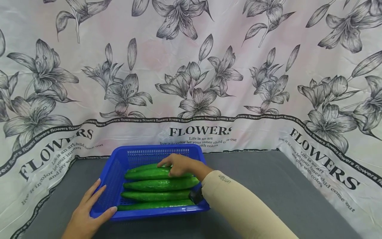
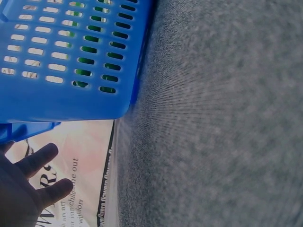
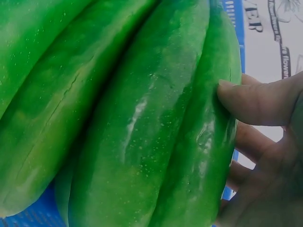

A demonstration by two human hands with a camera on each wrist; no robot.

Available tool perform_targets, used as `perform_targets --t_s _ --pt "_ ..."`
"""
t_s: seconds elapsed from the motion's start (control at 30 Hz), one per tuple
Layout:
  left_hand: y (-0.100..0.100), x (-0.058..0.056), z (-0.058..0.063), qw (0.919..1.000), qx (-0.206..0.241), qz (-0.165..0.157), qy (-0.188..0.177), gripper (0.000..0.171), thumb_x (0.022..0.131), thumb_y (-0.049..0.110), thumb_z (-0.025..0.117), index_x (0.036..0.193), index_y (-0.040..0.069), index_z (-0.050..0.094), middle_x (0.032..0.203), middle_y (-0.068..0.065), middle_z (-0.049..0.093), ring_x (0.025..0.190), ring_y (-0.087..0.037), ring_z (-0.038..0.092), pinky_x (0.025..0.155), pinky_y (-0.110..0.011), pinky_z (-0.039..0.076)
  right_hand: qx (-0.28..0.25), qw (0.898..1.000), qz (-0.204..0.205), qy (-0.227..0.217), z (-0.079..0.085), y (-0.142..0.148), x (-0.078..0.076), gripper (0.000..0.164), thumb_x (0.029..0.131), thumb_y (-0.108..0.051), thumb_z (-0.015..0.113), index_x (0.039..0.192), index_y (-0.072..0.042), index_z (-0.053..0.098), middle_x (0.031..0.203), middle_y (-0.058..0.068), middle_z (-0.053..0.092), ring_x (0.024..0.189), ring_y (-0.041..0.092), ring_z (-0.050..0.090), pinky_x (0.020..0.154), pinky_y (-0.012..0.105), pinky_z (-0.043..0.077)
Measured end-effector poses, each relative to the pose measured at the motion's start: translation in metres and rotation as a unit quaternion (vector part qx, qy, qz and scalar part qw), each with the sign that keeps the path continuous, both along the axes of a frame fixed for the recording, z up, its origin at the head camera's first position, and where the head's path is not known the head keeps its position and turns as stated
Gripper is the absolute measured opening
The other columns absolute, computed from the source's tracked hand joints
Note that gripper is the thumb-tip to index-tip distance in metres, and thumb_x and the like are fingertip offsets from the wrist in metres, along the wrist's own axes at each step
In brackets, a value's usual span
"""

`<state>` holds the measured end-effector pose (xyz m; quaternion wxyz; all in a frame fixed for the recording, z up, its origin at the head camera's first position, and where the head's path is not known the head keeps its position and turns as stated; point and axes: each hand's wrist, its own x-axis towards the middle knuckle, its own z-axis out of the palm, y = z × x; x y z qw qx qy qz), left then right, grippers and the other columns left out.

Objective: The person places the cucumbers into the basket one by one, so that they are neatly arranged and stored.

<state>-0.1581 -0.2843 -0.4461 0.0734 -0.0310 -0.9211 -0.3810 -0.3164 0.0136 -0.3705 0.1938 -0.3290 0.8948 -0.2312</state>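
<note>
Several long green cucumbers (image 1: 161, 184) lie side by side, crosswise, in a blue plastic basket (image 1: 102, 186) with slotted walls. My right hand (image 1: 180, 165) reaches over them and grips a cucumber (image 3: 208, 123) at the back of the row. In the right wrist view its thumb presses the near side while the other fingers go round behind, partly hidden. At the basket's front left corner, my left hand (image 1: 85, 212) touches the rim with fairly straight, spread fingers. The left wrist view shows some of those fingers (image 2: 56, 191) beside the blue wall.
The basket stands on a dark grey tabletop (image 1: 250, 176). Behind and at both sides hangs a white cloth (image 1: 185, 132) printed with flowers and lettering. A small black device (image 1: 195, 196) sits at the right wrist, close to the basket's right rim.
</note>
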Motion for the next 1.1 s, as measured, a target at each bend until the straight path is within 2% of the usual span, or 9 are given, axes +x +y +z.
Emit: perform_targets --t_s 0.2,0.37,0.6,0.7,0.83,0.93,0.97,1.1 --pt "0.001 0.000 0.000 0.9998 0.010 0.003 0.016 0.081 0.087 0.042 0.071 0.150 0.008 0.034 0.159 -0.008 0.013 0.136 -0.050 0.019 0.089 -0.072 0.029 0.019 1.000 -0.011 -0.004 -0.002 -0.006 -0.002 0.059 0.082 0.009 0.065 0.131 -0.023 0.063 0.131 0.010 0.058 0.122 0.023 0.052 0.057 0.023 0.042" --pt "0.000 0.003 -0.001 0.9997 0.011 0.002 0.020 0.080 0.087 0.041 0.071 0.150 0.008 0.035 0.159 -0.008 0.013 0.136 -0.050 0.019 0.089 -0.072 0.029 0.032 0.999 -0.016 0.006 -0.007 -0.010 -0.002 0.058 0.082 0.007 0.066 0.131 -0.023 0.063 0.129 0.011 0.060 0.120 0.025 0.054 0.063 0.024 0.041" --pt "-0.001 0.004 0.001 0.9996 0.007 0.003 0.029 0.078 0.088 0.040 0.071 0.151 0.009 0.035 0.159 -0.007 0.013 0.136 -0.049 0.019 0.088 -0.074 0.029 0.017 0.999 -0.036 -0.003 -0.009 -0.010 -0.003 0.056 0.081 0.011 0.061 0.125 -0.022 0.068 0.124 0.007 0.063 0.112 0.022 0.059 0.055 0.022 0.039" --pt "0.001 0.005 0.003 0.9997 0.004 0.003 0.024 0.079 0.088 0.041 0.070 0.151 0.009 0.035 0.159 -0.007 0.013 0.136 -0.050 0.020 0.087 -0.074 0.029 0.012 0.999 -0.040 -0.009 -0.007 -0.005 -0.001 0.051 0.084 0.007 0.063 0.127 -0.021 0.067 0.124 0.006 0.063 0.118 0.024 0.055 0.060 0.024 0.043" --pt "0.004 0.005 0.003 0.9997 0.002 0.000 0.025 0.079 0.087 0.041 0.071 0.150 0.008 0.036 0.159 -0.007 0.014 0.136 -0.049 0.020 0.088 -0.074 0.029 -0.008 0.999 -0.031 -0.003 -0.001 0.008 0.005 0.045 0.088 -0.002 0.066 0.130 -0.018 0.064 0.123 0.007 0.064 0.110 0.025 0.060 0.075 0.030 0.051" --pt "0.005 0.005 0.002 0.9997 0.003 -0.001 0.023 0.079 0.088 0.041 0.071 0.150 0.008 0.036 0.159 -0.006 0.014 0.136 -0.049 0.020 0.088 -0.074 0.028 -0.034 0.999 -0.021 0.009 0.008 0.019 0.008 0.042 0.090 -0.007 0.068 0.131 -0.015 0.062 0.124 0.010 0.063 0.108 0.028 0.061 0.085 0.037 0.052" --pt "0.005 0.005 0.002 0.9998 0.003 0.000 0.021 0.079 0.088 0.042 0.070 0.150 0.009 0.036 0.159 -0.006 0.013 0.136 -0.049 0.020 0.088 -0.075 0.029 -0.040 0.999 -0.023 0.012 0.010 0.022 0.009 0.042 0.090 -0.008 0.068 0.131 -0.016 0.062 0.125 0.009 0.062 0.113 0.031 0.058 0.087 0.038 0.052" --pt "0.006 0.004 0.003 0.9999 -0.003 0.000 0.016 0.079 0.088 0.043 0.070 0.151 0.009 0.035 0.159 -0.005 0.013 0.136 -0.049 0.020 0.087 -0.075 0.029 -0.076 0.996 -0.032 0.025 0.022 0.038 0.016 0.040 0.092 -0.012 0.066 0.132 -0.017 0.061 0.126 0.007 0.062 0.116 0.033 0.056 0.088 0.039 0.051"
